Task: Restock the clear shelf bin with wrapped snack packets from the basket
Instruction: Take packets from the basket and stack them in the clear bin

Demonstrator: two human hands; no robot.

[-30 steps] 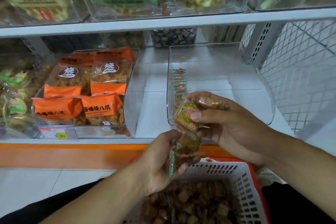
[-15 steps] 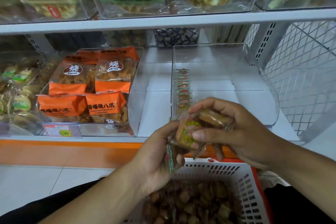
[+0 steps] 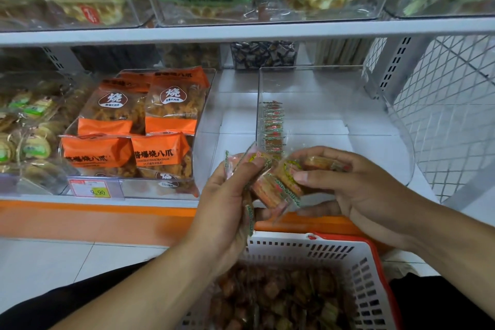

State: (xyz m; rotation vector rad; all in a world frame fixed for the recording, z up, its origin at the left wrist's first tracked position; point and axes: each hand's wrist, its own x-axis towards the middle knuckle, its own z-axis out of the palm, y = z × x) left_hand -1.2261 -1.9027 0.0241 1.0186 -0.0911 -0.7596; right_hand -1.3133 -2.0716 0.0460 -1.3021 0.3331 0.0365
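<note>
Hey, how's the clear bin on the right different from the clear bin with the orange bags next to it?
The right clear bin holds only one row of small snack packets standing along its left wall, with the rest of its floor bare. The left clear bin is packed with large orange bags and carries a 9.90 price tag on its front; no tag shows on the right bin. Both are transparent and sit on the same white shelf.

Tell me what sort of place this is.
Most likely a shop's snack aisle: white shelves carry clear bins of packaged snacks, a yellow price tag reads 9.90, and a restocking basket of wrapped packets sits below.
</note>
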